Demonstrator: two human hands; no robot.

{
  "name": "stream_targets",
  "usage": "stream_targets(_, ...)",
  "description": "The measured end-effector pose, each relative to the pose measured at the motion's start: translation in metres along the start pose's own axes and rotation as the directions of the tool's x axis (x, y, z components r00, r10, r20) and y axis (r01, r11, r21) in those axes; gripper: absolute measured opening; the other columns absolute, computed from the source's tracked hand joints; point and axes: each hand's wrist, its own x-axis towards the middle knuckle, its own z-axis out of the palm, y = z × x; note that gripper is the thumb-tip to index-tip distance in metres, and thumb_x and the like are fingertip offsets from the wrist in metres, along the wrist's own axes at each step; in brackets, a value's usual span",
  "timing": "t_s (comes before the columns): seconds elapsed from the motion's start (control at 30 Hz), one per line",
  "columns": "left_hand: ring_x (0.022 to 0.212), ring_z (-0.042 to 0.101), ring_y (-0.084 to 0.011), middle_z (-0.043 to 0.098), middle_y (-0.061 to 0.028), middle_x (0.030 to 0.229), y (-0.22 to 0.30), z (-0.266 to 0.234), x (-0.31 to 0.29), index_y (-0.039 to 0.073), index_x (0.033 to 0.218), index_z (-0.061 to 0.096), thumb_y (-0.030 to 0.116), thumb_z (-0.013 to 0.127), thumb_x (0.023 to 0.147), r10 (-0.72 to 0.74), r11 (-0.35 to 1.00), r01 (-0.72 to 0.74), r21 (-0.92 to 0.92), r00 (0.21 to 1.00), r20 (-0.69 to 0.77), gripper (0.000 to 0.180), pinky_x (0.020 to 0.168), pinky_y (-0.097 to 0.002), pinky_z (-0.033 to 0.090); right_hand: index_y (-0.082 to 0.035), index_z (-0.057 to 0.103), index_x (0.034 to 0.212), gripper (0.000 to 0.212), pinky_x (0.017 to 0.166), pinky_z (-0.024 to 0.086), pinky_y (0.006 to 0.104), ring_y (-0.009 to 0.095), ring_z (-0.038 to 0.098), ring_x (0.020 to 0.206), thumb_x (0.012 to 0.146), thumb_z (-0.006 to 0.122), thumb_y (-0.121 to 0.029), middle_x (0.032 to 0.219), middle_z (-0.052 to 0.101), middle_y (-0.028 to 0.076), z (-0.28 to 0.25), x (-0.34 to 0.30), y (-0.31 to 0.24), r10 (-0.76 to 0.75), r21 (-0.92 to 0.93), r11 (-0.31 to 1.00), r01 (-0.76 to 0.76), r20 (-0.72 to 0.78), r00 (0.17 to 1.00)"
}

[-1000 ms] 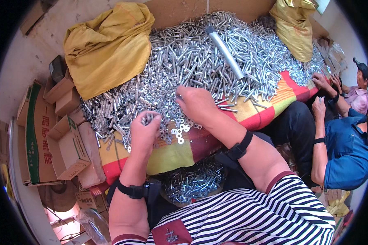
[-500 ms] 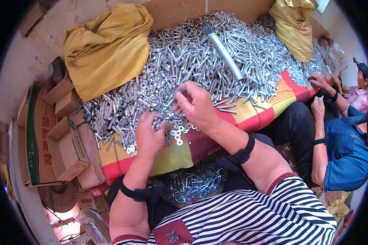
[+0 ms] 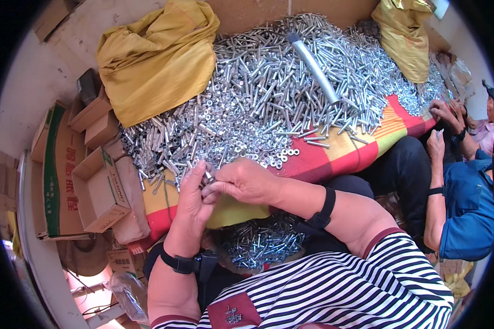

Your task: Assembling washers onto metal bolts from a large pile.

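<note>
Your left hand point(image 3: 191, 193) has its thumb and fingers closed on a small silver metal piece point(image 3: 209, 176); the fingers hide part of it, so its exact type cannot be told. Your right hand point(image 3: 247, 180) meets it from 3 o'clock, with thumb and fingertips pinched together on the end of the piece nearest you. The piece is held above the near edge of the red, yellow and green checked blanket point(image 3: 318, 164).

Take the clock positions below from your joined hands. Small silver metal nuts point(image 3: 219, 134) lie spread at 12 o'clock. A large heap of long silver metal bolts point(image 3: 274, 82) rises at 1 o'clock. A thick, straight silver metal tube point(image 3: 316, 70) rests on the heap between 1 and 2 o'clock. One yellow cloth sack point(image 3: 162, 66) lies at 11 o'clock; a second yellow cloth sack point(image 3: 403, 44) lies at 2 o'clock. An open brown cardboard box point(image 3: 101, 189) stands at 9 o'clock. Loose silver screws point(image 3: 266, 247) lie between 4 and 5 o'clock. A co-worker in a blue shirt point(image 3: 466, 211) sits at 3 o'clock.
</note>
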Motion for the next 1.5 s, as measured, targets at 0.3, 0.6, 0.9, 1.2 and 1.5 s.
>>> stream_targets(0.3, 0.057, 0.058, -0.0134, 0.062, -0.0041, 0.074, 0.043, -0.03, 0.039, 0.004, 0.087, 0.061, 0.014, 0.066, 0.083, 0.443, 0.735, -0.357, 0.577, 0.896, -0.01, 0.012, 0.045, -0.0241, 0.043, -0.007, 0.059, 0.085, 0.01, 0.078, 0.047, 0.0387, 0.029, 0.055, 0.093, 0.076, 0.054, -0.008, 0.09, 0.053, 0.013, -0.004, 0.024, 0.013, -0.047, -0.695, 0.719, -0.02, -0.077, 0.996)
stream_targets(0.6, 0.067, 0.064, -0.0296, 0.066, -0.0162, 0.078, 0.033, -0.004, 0.055, 0.002, 0.082, 0.067, 0.018, 0.079, 0.067, 0.611, -0.278, -0.114, 0.954, 0.745, 0.267, 0.025, 0.068, -0.0392, 0.05, -0.004, 0.061, 0.084, 0.01, 0.072, 0.05, 0.0389, 0.029, 0.06, 0.085, 0.079, 0.055, -0.01, 0.085, 0.057, 0.013, -0.02, 0.02, 0.013, 0.054, -0.757, 0.653, -0.01, 0.034, 0.998)
stream_targets(0.9, 0.05, 0.04, -0.0036, 0.05, 0.0, 0.071, 0.036, 0.0, 0.037, 0.005, 0.088, 0.054, 0.013, 0.056, 0.093, 0.082, 0.989, -0.073, 0.129, 0.995, -0.063, 0.01, 0.036, -0.016, 0.022, -0.001, 0.055, 0.088, 0.008, 0.056, 0.05, 0.0323, 0.024, 0.064, 0.06, 0.084, 0.061, -0.006, 0.071, 0.062, 0.012, -0.022, 0.015, -0.002, 0.336, 0.189, 0.939, -0.286, -0.334, 0.881)
stream_targets(1.2, 0.05, 0.04, -0.0044, 0.051, -0.0018, 0.075, 0.018, 0.012, 0.034, 0.003, 0.089, 0.053, 0.018, 0.055, 0.095, -0.162, 0.969, 0.175, -0.176, 0.983, 0.084, 0.016, 0.035, -0.016, 0.025, -0.003, 0.062, 0.1, 0.019, 0.057, 0.05, 0.0332, 0.026, 0.064, 0.068, 0.083, 0.065, -0.008, 0.081, 0.062, 0.011, -0.022, 0.014, 0.007, -0.262, -0.391, 0.914, 0.106, -0.372, 0.89)
stream_targets(1.5, 0.052, 0.053, -0.0133, 0.062, -0.0093, 0.08, 0.041, 0.006, 0.044, 0.005, 0.089, 0.056, 0.017, 0.058, 0.088, -0.112, 0.965, 0.108, -0.238, 0.994, -0.004, 0.012, 0.031, -0.0189, 0.033, -0.006, 0.058, 0.105, 0.025, 0.059, 0.049, 0.04, 0.029, 0.061, 0.068, 0.08, 0.06, -0.007, 0.077, 0.054, 0.011, -0.058, 0.024, 0.008, -0.049, -0.728, 0.623, -0.285, -0.4, 0.915)
